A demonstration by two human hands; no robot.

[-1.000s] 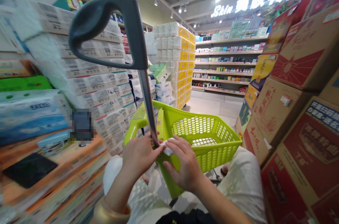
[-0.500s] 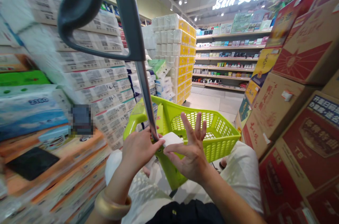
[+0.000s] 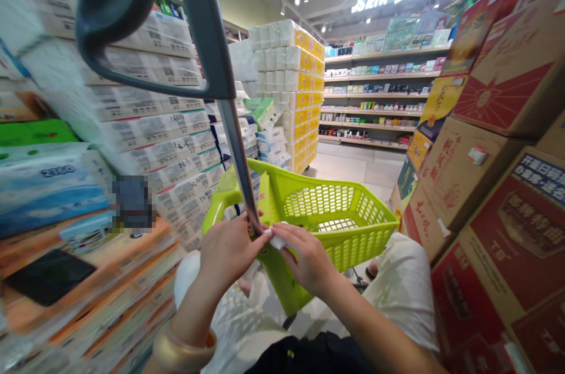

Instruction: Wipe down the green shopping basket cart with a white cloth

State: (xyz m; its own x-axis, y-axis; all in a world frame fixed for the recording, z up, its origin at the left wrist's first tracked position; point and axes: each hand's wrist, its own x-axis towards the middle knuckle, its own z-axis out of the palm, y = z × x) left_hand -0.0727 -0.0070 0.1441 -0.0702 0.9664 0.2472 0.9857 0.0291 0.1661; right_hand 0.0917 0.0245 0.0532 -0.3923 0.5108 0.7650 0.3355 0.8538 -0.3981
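A shiny metal pole (image 3: 239, 153) slants up in front of me, topped by a dark grey loop handle (image 3: 214, 38). My left hand (image 3: 228, 249) is closed around the pole's lower part, its thumb touching a small white folded piece (image 3: 277, 241). My right hand (image 3: 309, 256) pinches that white piece against the pole's right side; whether it is paper or cloth I cannot tell. Just beyond both hands is a lime-green shopping cart (image 3: 304, 237) with a perforated basket. The pole's lower end is hidden behind my fingers.
Stacked packs of tissue (image 3: 176, 144) rise at the left, with a black flat panel (image 3: 50, 274) lying on orange packs. Cardboard cartons (image 3: 463, 168) wall the right side. Farther back stand yellow-and-white paper packs (image 3: 304, 97) and shelves (image 3: 375, 103) of small goods.
My right hand's raised, spread fingers have come down and closed over the white piece, which now looks more crumpled. My left hand stays on the pole. The view has shifted slightly.
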